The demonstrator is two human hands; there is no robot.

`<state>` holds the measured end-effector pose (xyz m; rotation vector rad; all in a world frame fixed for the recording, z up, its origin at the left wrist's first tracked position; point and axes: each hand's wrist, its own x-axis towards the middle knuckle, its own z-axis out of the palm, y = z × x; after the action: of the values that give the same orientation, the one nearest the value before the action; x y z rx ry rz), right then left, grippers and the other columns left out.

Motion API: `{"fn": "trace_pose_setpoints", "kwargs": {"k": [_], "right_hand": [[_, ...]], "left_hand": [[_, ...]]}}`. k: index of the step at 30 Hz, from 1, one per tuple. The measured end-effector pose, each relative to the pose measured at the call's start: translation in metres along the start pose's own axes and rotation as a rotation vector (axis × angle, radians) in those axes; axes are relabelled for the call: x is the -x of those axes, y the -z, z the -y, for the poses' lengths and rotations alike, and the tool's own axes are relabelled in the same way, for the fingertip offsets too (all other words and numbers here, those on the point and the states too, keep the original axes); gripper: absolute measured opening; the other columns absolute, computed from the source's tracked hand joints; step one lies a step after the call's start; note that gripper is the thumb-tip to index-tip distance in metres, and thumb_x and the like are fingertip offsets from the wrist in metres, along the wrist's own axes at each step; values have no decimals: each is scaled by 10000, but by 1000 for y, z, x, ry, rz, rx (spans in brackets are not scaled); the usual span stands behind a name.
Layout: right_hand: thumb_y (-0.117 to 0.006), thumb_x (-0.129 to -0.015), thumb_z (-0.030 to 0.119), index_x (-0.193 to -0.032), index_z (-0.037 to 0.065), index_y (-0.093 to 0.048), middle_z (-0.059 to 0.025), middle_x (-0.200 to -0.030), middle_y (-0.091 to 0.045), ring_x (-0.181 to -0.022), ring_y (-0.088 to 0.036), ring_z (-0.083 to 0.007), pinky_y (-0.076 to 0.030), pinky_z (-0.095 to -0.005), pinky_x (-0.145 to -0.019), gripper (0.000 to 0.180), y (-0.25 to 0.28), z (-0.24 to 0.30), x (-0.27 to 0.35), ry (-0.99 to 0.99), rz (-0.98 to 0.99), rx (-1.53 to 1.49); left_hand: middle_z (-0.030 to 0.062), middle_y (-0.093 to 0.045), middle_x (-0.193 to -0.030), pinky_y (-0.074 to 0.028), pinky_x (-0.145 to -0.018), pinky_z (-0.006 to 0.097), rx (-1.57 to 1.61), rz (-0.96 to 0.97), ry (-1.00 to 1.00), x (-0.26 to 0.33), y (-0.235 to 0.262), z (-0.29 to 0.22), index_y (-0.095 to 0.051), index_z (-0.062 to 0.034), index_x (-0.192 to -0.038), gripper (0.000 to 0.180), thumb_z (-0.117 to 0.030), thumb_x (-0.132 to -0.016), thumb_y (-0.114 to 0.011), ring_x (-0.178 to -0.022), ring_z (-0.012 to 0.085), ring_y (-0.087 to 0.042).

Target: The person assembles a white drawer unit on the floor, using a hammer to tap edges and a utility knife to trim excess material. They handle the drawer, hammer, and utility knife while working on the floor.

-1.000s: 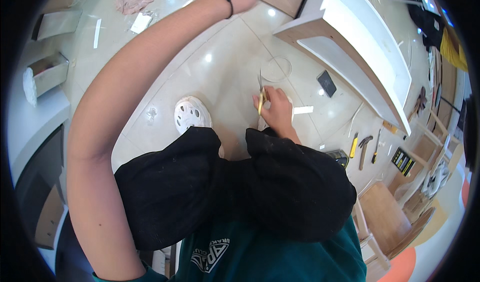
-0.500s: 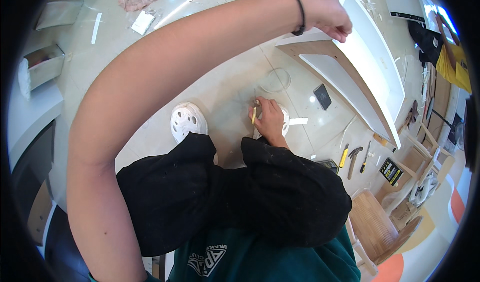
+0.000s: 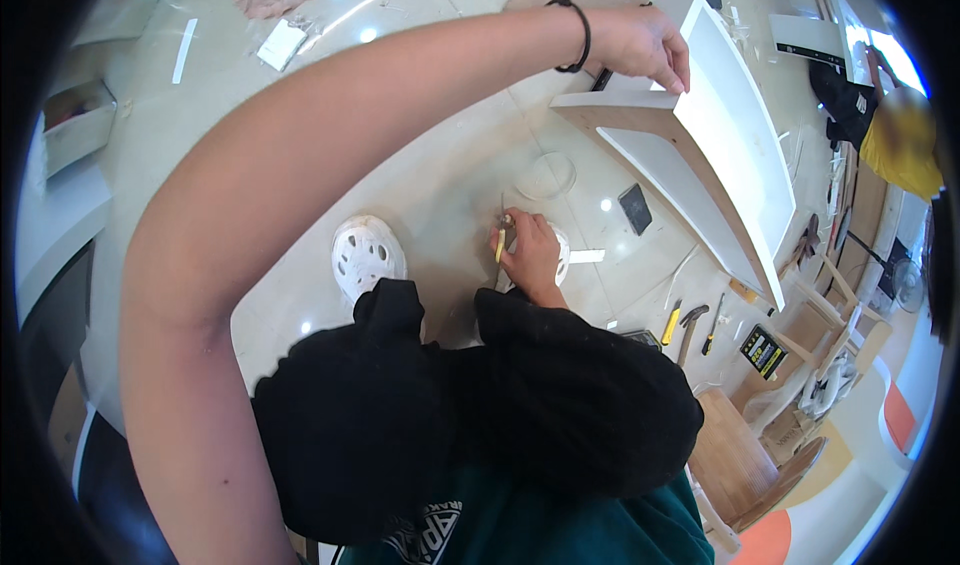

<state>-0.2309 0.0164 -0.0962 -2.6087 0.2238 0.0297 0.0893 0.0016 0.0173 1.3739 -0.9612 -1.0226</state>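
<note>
My left arm reaches across the upper part of the view, a black band at its wrist. My left hand (image 3: pixel 645 50) is closed at the upper edge of a white board assembly (image 3: pixel 735 95), with the fingertips pressed together at its corner. The assembly stands tilted on the floor and shows a bare brown edge. Low between my knees and the floor, my right hand (image 3: pixel 532 252) grips a small tool with a yellow handle (image 3: pixel 500 246). A thin tip points away from it; its exact kind is hard to make out.
A dark flat block (image 3: pixel 634 209) and a clear ring-shaped coil (image 3: pixel 547 176) lie on the tiles. To the right are a yellow utility knife (image 3: pixel 671 322), a hammer (image 3: pixel 690 333), a screwdriver (image 3: pixel 714 325) and a wooden chair (image 3: pixel 735 445). Another person in yellow (image 3: pixel 900 150) is at far right.
The whole view has shifted slightly. My left fingers have straightened a little and point more downward at the board's corner. My right hand keeps its hold on the tool.
</note>
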Motion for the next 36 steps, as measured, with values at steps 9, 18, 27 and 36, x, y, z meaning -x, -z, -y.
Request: {"fn": "trace_pose_setpoints", "kwargs": {"k": [9, 18, 27, 36], "right_hand": [[-783, -746, 190, -1042, 79, -614, -79, -880, -650, -816, -620, -284, -508, -397, -700, 359, 6, 2, -7, -5, 124, 28], [-808, -687, 204, -1074, 103, -615, -57, -912, -643, -861, -613, -274, -504, -391, -726, 445, 7, 1, -8, -54, 196, 43], [-789, -667, 197, -1116, 108, -607, -52, -952, -622, -922, -590, -272, -484, -400, -771, 492, 8, 1, -5, -68, 254, 49], [-788, -683, 211, -1102, 110, -611, -53, -944, -633, -906, -589, -259, -489, -387, -786, 466, 7, -2, 0, -6, 100, 7]], "left_hand": [[18, -689, -1045, -424, -978, 280, 348, -45, -156, 22, -18, 22, -715, -76, -1123, 245, -247, -973, -626, -1032, 133, -586], [13, -670, -1063, -462, -949, 314, 570, -21, -171, 22, -32, 24, -694, -94, -1123, 271, -288, -934, -691, -1002, 161, -605], [30, -655, -1072, -462, -944, 308, 410, 1, -201, 23, -31, 19, -683, -99, -1170, 274, -254, -946, -655, -1016, 167, -592], [23, -676, -1098, -411, -1059, 354, 87, -241, -255, 35, -50, 7, -671, -90, -1136, 342, -264, -859, -771, -1086, 154, -599]]}}
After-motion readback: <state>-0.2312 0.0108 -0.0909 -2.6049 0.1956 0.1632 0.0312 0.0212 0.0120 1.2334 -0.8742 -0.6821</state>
